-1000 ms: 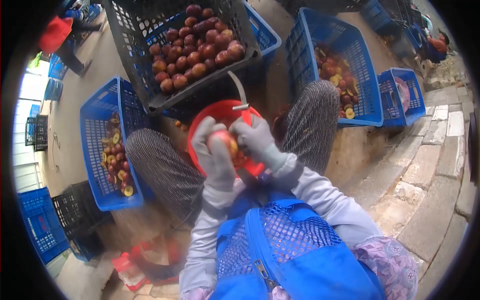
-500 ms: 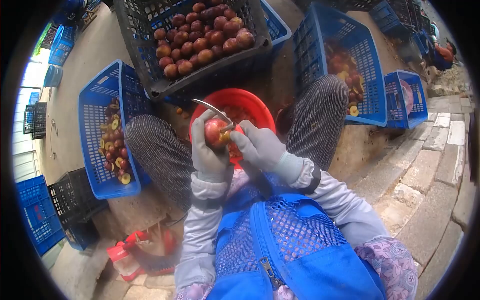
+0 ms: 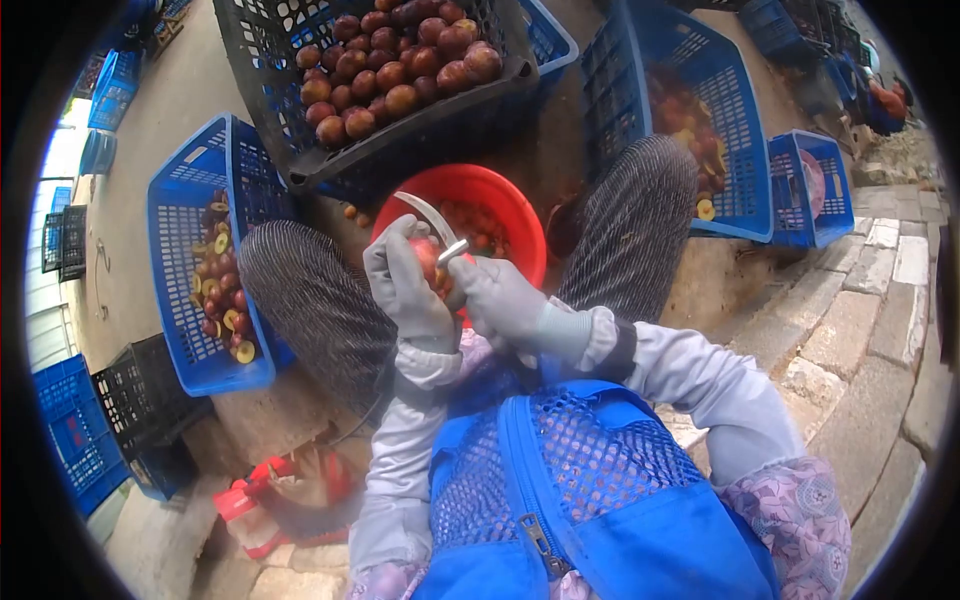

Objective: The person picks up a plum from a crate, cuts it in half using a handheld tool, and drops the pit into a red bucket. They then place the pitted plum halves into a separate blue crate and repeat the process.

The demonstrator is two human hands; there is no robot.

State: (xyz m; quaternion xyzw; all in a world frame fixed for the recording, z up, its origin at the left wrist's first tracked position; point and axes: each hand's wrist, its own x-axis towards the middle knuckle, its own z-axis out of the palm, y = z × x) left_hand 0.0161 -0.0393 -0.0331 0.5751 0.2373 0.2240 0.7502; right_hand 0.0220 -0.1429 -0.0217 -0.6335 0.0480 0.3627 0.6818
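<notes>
My left hand [image 3: 408,285], in a pale grey glove, is closed around a red plum [image 3: 427,262] that shows partly between the fingers. In my right hand [image 3: 505,305], gloved the same way, is a small curved knife [image 3: 430,215]; its blade points up and left, over the plum. Both hands are close together above the near side of a red basin [image 3: 520,215], which holds reddish pieces between my knees. The contact of the blade with the plum is hard to make out.
A black crate [image 3: 410,125] of whole plums stands ahead. Blue crates with cut plums stand at left [image 3: 215,375] and right [image 3: 740,225]. A red and white bag [image 3: 250,515] lies at lower left. A person [image 3: 888,105] is at the far right.
Both hands have shifted slightly left, and my right hand has turned the knife. The plum is now more covered by the fingers. The view has shifted a little.
</notes>
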